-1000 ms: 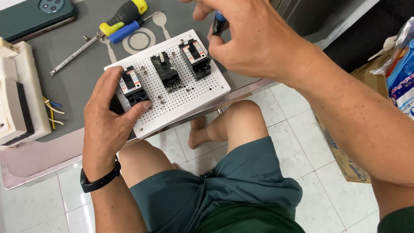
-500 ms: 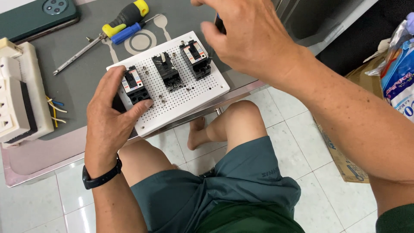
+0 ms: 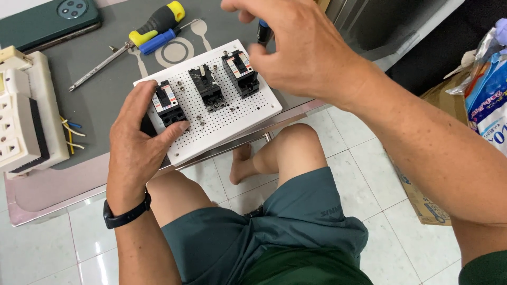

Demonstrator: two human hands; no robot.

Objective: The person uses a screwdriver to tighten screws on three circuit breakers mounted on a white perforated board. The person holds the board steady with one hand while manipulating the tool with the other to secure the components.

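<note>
Perforated white board (image 3: 232,119) with three black breakers on it lies at the near edge of the counter (image 3: 53,184), overhanging slightly above the person's knees. The left hand (image 3: 140,137) clamps its left end, thumb on the board face just below the left breaker (image 3: 168,103), fingers curled over the far edge, and that grip looks the same as a second ago. The right hand (image 3: 301,50) is what has changed: it has lifted a little up and back from the right breaker (image 3: 241,73), and the dark tool with a blue tip (image 3: 263,32) pinched in its fingers now points down behind the board's far corner, not on any screw. The middle breaker (image 3: 206,87) stands untouched between the two. That suggests a pause between fastenings, the board held steady while the tool is re-aimed. Farther out lie a yellow-and-black screwdriver (image 3: 158,21), a blue-handled one (image 3: 158,41), a cream socket block (image 3: 24,116) with loose wires, and a dark green phone (image 3: 42,21).
</note>
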